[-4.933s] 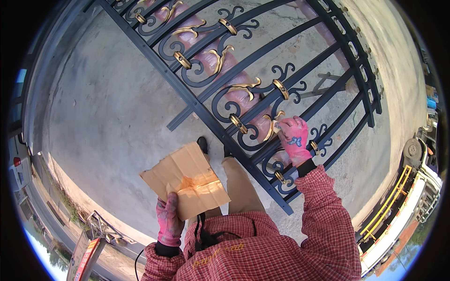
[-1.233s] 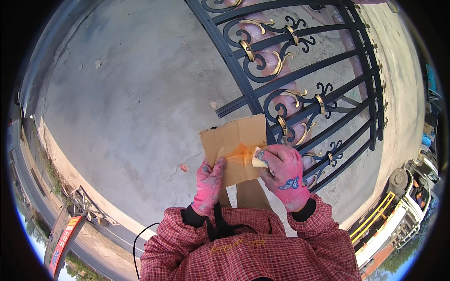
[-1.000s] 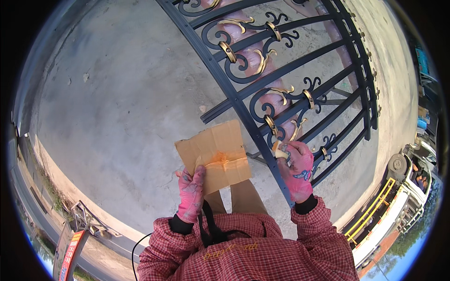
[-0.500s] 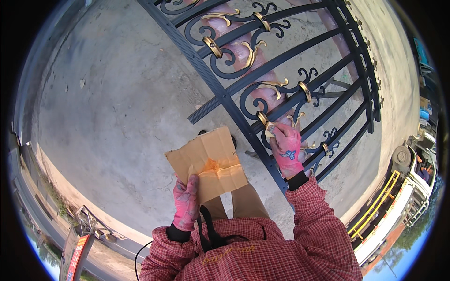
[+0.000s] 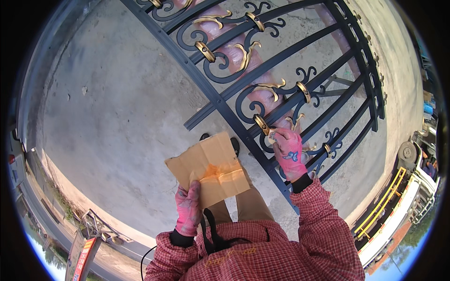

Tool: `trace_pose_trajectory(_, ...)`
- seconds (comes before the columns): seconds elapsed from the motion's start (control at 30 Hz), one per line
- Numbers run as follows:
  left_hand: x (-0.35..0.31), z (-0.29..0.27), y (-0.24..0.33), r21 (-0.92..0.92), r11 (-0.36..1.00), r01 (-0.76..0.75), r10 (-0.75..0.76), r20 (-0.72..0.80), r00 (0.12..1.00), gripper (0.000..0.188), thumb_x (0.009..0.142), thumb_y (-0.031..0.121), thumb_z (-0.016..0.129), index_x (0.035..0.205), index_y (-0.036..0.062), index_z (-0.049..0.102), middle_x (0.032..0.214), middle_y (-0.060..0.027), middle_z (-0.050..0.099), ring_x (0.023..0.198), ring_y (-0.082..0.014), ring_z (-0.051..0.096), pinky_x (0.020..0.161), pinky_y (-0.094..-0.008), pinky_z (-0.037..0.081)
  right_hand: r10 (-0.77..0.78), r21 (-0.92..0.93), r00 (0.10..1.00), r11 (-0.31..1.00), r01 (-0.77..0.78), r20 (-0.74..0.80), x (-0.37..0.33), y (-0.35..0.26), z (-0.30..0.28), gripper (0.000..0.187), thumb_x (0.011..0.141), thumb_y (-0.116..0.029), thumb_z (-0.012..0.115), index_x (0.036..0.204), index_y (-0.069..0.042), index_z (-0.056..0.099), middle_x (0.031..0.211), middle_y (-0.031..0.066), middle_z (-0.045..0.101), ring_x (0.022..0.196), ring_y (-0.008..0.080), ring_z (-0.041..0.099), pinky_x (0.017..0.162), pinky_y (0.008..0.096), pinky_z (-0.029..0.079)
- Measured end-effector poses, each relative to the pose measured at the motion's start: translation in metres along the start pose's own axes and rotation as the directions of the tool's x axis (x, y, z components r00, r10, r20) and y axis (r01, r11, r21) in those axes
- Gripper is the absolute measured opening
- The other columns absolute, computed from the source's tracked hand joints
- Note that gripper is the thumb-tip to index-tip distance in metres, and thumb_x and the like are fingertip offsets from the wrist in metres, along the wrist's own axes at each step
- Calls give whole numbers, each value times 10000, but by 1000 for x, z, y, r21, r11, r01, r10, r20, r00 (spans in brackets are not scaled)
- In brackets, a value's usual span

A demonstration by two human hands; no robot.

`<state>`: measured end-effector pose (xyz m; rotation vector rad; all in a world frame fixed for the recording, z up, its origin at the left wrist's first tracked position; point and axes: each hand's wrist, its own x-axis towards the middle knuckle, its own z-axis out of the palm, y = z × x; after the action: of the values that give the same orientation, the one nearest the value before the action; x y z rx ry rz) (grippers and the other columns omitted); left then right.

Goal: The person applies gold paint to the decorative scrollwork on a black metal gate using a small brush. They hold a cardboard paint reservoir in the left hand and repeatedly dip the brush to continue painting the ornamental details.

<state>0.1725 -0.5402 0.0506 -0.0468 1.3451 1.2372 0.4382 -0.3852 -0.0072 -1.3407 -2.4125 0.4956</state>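
Note:
In a pink glove, my left hand grips the lower left of a flat piece of cardboard, its thumb lying on top. An orange-gold stain spreads across the cardboard's creased middle. My right hand, also in a pink glove, is closed on a small pale pad, whose material I cannot make out. The pad is at a gold collar on a dark metal railing panel. Black scrolls and gold leaf shapes decorate the panel; my fingers cover part of one scroll.
Below the panel runs a long support wrapped in pinkish plastic film. Grey concrete floor lies to the left. A white truck with a yellow rail stands far right, and a red sign at lower left.
The panel has shifted slightly up and left in the picture, with the view itself moving a little. My right hand stays at the same gold collar, and my left keeps holding the cardboard.

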Motion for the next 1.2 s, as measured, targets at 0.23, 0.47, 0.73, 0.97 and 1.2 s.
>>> trace_pose_trajectory(0.23,1,4,-4,0,1000,28,-28,2,1000,312,937,198,546,1203,39,509,1083,-29,592,927,-116,581,795,-263,493,35,57,999,998,-36,22,-8,2,5,311,634,4,656,932,-82,627,948,91,623,811,302,607,672,383,467)
trace_pose_trajectory(0.47,5,7,-6,40,999,25,-24,-22,999,355,927,235,569,1216,43,491,1085,-33,589,928,-121,586,792,-270,501,10,24,1000,1000,-10,-18,-7,-5,8,329,584,48,680,884,-68,615,911,100,627,794,306,607,655,377,472)
trace_pose_trajectory(0.73,0,14,-9,-16,998,54,-54,-27,998,289,932,173,552,1188,43,520,1078,-31,594,916,-117,582,805,-272,492,64,19,998,998,-63,-26,-18,-2,12,273,619,41,644,867,-70,626,885,95,620,783,298,603,647,373,471)
trace_pose_trajectory(0.97,1,6,-10,22,998,65,-64,-11,998,282,937,170,544,1180,30,520,1068,-32,595,897,-113,584,795,-264,494,69,82,993,995,-62,-92,-1,-15,3,206,669,17,631,861,-57,622,849,100,607,686,285,586,590,351,463)
trace_pose_trajectory(1.2,2,10,-7,32,998,45,-45,-3,999,298,925,198,568,1164,28,513,1066,-43,591,900,-114,577,780,-267,491,211,213,978,955,-208,10,-12,-9,17,375,578,43,641,930,-82,610,907,89,600,802,303,587,682,384,456)
